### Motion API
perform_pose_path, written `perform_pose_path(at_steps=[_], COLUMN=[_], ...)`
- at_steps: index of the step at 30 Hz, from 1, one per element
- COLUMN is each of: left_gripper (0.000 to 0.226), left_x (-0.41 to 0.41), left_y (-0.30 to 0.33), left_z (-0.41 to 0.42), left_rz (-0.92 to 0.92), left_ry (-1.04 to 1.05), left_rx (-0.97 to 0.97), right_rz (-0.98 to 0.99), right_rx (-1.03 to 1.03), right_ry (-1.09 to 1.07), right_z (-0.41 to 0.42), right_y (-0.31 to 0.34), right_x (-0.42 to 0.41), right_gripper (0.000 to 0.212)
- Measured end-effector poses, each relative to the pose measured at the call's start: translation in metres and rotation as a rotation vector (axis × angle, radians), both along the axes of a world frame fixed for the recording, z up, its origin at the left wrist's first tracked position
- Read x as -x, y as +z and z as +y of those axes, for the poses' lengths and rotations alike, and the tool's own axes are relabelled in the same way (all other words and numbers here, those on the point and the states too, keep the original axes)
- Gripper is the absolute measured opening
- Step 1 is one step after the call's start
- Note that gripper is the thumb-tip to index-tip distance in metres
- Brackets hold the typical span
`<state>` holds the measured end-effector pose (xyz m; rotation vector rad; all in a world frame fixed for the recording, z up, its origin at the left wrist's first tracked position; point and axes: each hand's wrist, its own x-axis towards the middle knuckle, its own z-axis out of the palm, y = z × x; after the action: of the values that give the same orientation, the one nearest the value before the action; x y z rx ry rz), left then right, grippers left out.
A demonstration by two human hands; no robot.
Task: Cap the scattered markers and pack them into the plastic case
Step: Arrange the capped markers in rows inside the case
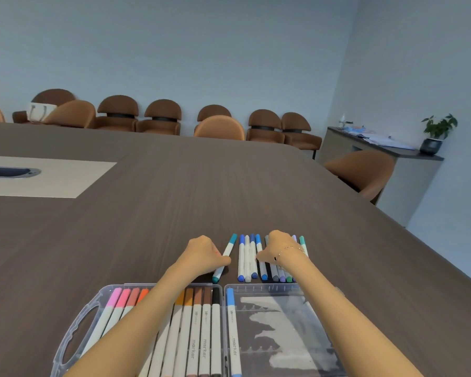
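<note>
Word "marker" printed on white pens inside the clear plastic case (small logos too tiny to read). Just beyond the case: left hand pinching a teal marker, right hand curled over a row of blue markers, grip hard to tell. One blue pen alone in the case's right half. Wide brown table beyond, brown chairs far behind.

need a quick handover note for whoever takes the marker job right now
Left hand pinches the teal marker on the table. Right hand rests on the row of blue and grey markers; grip unclear.
Done: the plastic case lies open, left half full of pink-to-black markers, one blue marker in the right half.
Left: pack the loose markers, all seemingly capped.
</note>
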<state>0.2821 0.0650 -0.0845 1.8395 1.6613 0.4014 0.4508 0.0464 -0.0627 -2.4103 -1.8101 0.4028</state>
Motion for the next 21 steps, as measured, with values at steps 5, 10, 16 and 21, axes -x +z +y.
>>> perform_pose_path(at_steps=[5,10,16,21], left_gripper=[0.021,0.019,0.017,0.019], left_x=[0.005,0.007,0.005,0.005], left_y=[0.004,0.01,0.013,0.025], left_z=[0.002,0.0,-0.002,-0.007], left_rz=[-0.034,-0.053,-0.113,-0.235], left_ry=[-0.019,-0.052,-0.019,-0.03], left_rx=[0.042,0.099,0.142,0.214], right_rz=[0.008,0.15,0.395,0.581], right_rx=[-0.009,-0.037,-0.021,0.14], right_ry=[-0.049,-0.084,-0.063,0.023], right_z=[0.005,0.002,-0.024,-0.061], right_y=[0.0,0.002,0.023,0.043], right_x=[0.006,0.004,-0.007,-0.011], right_gripper=[0.024,0.028,0.032,0.028])
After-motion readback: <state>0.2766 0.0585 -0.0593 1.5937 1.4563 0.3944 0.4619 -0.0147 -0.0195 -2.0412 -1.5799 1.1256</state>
